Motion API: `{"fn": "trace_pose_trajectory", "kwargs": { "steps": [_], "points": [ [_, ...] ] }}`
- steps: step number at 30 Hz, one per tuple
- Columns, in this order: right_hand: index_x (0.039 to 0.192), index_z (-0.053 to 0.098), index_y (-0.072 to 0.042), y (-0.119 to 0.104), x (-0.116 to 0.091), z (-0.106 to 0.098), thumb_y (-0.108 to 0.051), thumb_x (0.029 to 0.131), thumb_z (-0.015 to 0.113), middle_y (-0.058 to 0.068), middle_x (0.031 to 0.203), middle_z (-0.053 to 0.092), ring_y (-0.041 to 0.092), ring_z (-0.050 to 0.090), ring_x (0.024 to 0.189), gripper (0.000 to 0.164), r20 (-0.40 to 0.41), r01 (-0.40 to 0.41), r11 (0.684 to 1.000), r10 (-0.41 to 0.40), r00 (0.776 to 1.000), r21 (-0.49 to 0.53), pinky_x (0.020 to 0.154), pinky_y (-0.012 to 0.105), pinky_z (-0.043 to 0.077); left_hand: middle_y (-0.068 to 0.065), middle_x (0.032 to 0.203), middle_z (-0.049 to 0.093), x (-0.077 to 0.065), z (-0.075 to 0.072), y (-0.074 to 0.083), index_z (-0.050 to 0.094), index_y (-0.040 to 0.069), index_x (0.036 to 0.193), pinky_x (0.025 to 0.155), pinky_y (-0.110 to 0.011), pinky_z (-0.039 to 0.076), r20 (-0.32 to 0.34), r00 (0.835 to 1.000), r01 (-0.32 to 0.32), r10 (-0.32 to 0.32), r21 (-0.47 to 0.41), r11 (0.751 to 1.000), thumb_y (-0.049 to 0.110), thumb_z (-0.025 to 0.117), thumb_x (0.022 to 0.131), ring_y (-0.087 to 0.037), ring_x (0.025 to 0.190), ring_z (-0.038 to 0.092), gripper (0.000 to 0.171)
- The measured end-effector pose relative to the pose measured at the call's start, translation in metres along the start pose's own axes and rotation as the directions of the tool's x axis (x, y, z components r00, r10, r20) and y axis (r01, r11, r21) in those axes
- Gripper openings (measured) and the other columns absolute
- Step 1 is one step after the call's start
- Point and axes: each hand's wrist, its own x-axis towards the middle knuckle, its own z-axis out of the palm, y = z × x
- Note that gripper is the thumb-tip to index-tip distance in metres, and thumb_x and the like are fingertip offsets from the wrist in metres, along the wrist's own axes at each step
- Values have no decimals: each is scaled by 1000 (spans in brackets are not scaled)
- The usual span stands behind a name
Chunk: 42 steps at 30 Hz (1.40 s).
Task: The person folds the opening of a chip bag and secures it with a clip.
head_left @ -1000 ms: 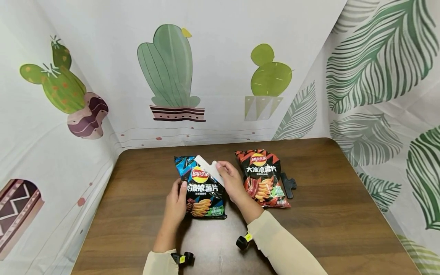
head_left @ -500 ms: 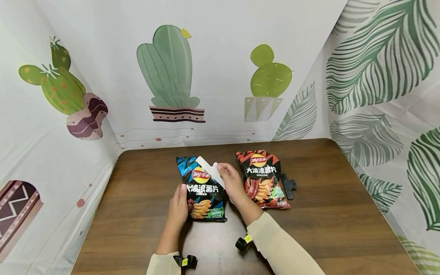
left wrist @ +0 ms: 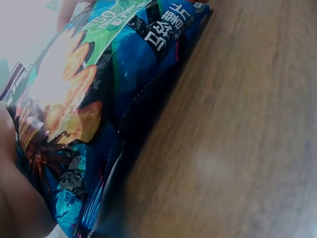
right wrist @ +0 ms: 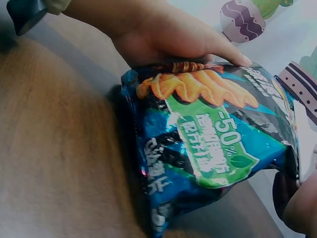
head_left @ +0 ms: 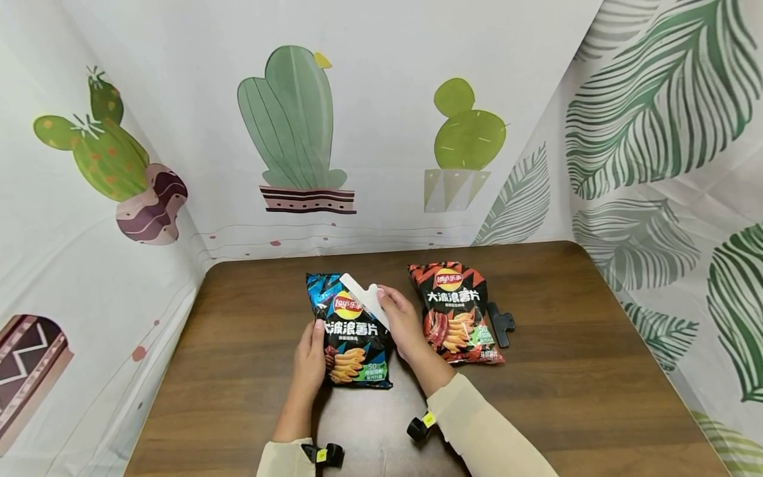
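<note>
My left hand (head_left: 310, 354) grips the left side of a blue and black chip bag (head_left: 355, 351), thumb on its printed front. The bag is tilted up, its lower end toward me. Across its upper right corner lies a white bag clip (head_left: 362, 295), set diagonally. My right hand (head_left: 402, 318) pinches the clip's handle at the bag's right side. Whether the clip's jaws are closed on the bag cannot be told. In the right wrist view, the clip (right wrist: 303, 136) shows at the right edge beside my right hand (right wrist: 299, 208).
A red and black chip bag (head_left: 448, 296) lies to the right on the wooden table (head_left: 566, 371). Along its right edge is a black bag clip (head_left: 501, 324). A printed white cloth (head_left: 387, 132) hangs behind the table.
My left hand has shifted slightly down the bag's side, and its grip has changed. The blue bag's lower end has come a little toward me. My right hand stays nearly still on the clip.
</note>
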Motion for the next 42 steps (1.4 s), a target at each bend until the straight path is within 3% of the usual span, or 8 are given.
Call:
{"fn": "trace_pose_trajectory", "kwargs": {
  "steps": [4,8,12,16,24,29,36,42],
  "points": [
    [141,56,-5,5,-5,2,-33,104,55,18,141,59,27,58,125,47,-23,-19,1000,19,1000,-7,109,41,44,-24,133,62,1,0,0,55,6,140,109,-58,40,-35,999,2,-2,8,1000,52,36,107,-39,124,56,60],
    [144,51,-3,11,-8,5,-32,104,54,20,145,55,33,51,135,50,-31,-48,999,48,998,10,116,47,37,-23,137,60,2,-1,2,55,8,140,111,-57,38,-52,998,20,-20,-2,1000,54,37,106,-39,128,54,60],
    [144,49,-2,15,-11,8,-31,104,54,19,147,54,32,48,137,50,-17,-67,997,67,998,28,117,47,34,-23,135,61,3,-1,2,55,8,140,110,-54,38,-76,997,35,-36,-12,999,55,37,106,-37,126,55,60],
    [146,47,-3,17,-15,12,-36,104,53,19,148,52,33,48,137,54,-10,-85,996,84,996,-24,117,49,34,-22,127,63,6,-2,-1,56,8,136,104,-49,40,-104,993,45,-49,-38,998,56,38,105,-34,116,57,60],
    [151,41,-6,27,-25,13,-45,103,52,18,152,47,32,41,141,63,78,-142,989,144,986,-36,121,52,28,-19,137,58,13,-7,-5,53,9,138,109,-49,37,-119,988,91,-100,-83,992,66,41,100,-32,124,52,69],
    [154,38,-8,31,-25,14,-47,102,55,17,148,53,30,50,136,68,129,-150,988,153,980,-28,118,49,34,-18,133,59,13,-10,-3,53,10,138,104,-42,39,-115,987,102,-115,-115,988,58,43,103,-28,117,52,61],
    [151,36,3,35,-27,17,-38,102,55,28,148,49,39,48,138,66,135,-138,987,148,980,-82,116,55,36,-20,132,61,13,-13,-3,55,7,137,100,-39,40,-143,984,85,-103,-122,989,35,45,106,-28,115,54,43],
    [150,35,7,32,-33,21,-25,102,55,30,146,46,42,49,132,60,131,-95,983,117,985,-159,110,57,40,-20,131,62,19,-17,-4,55,8,139,96,-40,43,-139,984,97,-107,-80,992,38,44,106,-29,114,55,46]
  ]
}}
